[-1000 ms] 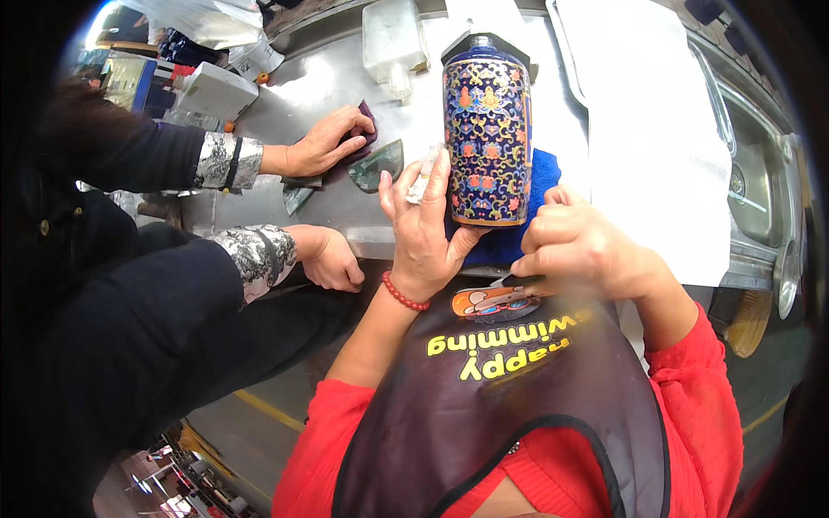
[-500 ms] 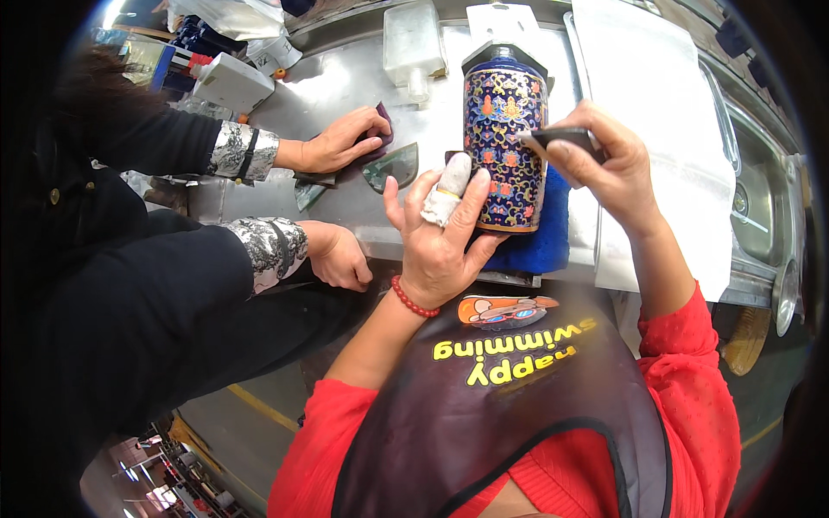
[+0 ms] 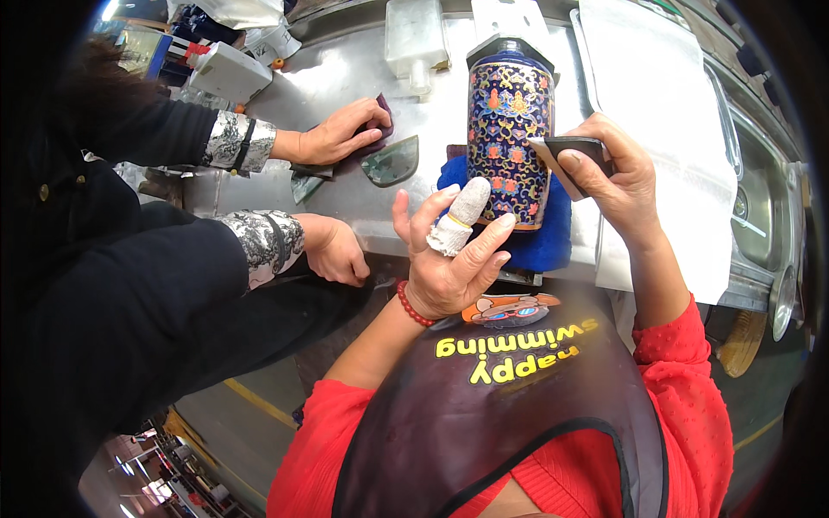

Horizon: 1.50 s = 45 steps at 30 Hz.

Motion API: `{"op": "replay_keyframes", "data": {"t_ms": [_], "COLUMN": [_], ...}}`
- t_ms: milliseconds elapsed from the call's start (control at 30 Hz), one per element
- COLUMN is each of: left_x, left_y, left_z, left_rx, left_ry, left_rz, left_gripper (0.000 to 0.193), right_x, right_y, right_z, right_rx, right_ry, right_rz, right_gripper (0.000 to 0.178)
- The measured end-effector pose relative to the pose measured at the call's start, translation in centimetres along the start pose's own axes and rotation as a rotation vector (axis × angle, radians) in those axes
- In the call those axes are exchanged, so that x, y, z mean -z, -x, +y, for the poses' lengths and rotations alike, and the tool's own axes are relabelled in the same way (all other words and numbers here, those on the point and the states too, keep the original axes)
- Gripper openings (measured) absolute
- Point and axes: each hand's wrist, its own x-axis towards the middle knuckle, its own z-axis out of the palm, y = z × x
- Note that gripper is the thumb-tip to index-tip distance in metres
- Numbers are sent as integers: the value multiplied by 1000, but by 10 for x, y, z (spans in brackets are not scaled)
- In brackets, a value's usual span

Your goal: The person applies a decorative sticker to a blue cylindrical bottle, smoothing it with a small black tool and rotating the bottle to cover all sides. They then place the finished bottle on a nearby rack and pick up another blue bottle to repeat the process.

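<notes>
Since a moment ago little has shifted: right hand point(image 3: 609, 177) pinches a dark pad point(image 3: 572, 151) against the blue patterned vase point(image 3: 509, 142) on its blue cloth point(image 3: 540, 242); left hand point(image 3: 449, 259), fingers spread, steadies it. Rubbing looks underway; next, turning the vase.

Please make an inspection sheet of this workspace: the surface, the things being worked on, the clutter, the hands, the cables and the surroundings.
Surface: shiny metal bench, with a white sheet on its right part.
Job's things: tall dark blue jar with a coloured flower pattern, upright on a blue cloth; small dark flat block.
Clutter: white plastic containers behind the jar; grey-green shards near a co-worker's hands.
Hands: left hand open against the jar, one finger bandaged; right hand grips the block against the jar's side.
Cables: nothing seen.
Surroundings: co-worker in dark clothes at left; metal sink at right.
</notes>
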Motion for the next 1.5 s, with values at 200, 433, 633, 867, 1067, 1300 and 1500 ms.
{"op": "replay_keyframes", "data": {"t_ms": [200,433,633,867,1067,1300,1500], "left_x": [-2,-4,1,2,10,10,9], "left_y": [3,5,5,-1,-6,-9,-7], "left_z": [-1,1,-4,-7,-12,-20,-11], "left_rx": [62,0,77,-34,-80,-242,-232], "left_ry": [-34,-147,-157,-237,-205,-248,-237], "left_rz": [24,30,28,-6,-37,-87,-11], "left_gripper": [36,36,40,42,51,48,41], "right_x": [-3,-4,-3,-2,-3,-4,-4], "right_y": [-2,-1,1,1,2,1,-1], "right_z": [2,3,2,5,8,10,5], "right_rx": [71,81,-10,45,66,79,113], "right_ry": [-56,10,-27,71,15,60,63], "right_rz": [15,37,20,35,80,86,93], "right_gripper": [16,14,15,14,16,16,16]}}
